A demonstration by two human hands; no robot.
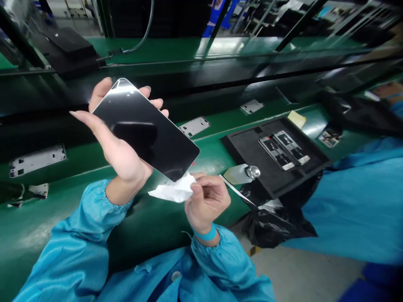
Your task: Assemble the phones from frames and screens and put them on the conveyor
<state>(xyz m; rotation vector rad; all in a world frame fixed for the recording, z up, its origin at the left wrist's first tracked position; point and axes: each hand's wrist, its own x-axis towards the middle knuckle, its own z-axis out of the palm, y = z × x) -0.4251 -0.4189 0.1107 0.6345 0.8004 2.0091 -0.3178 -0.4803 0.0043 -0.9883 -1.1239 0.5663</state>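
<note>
A smartphone (151, 134) with a glossy black screen rests across my left hand (122, 155), tilted, its screen facing me. The fingers of that hand curl behind the phone and their tips show past its far edge; the thumb points outward, off the screen. My right hand (209, 197) pinches a crumpled white wipe (174, 189) between thumb and fingers. The wipe lies at the phone's lower corner and appears to touch it. Around the right wrist runs a blue band (206, 233).
Silvery phone frames (39, 160) lie along the green bench (72, 184). To the right stand a bottle with a metal cap (241, 173), a black foam tray (245, 147) holding phone parts, and a black plastic bag (273, 226). A co-worker's blue sleeve (362, 197) is close by.
</note>
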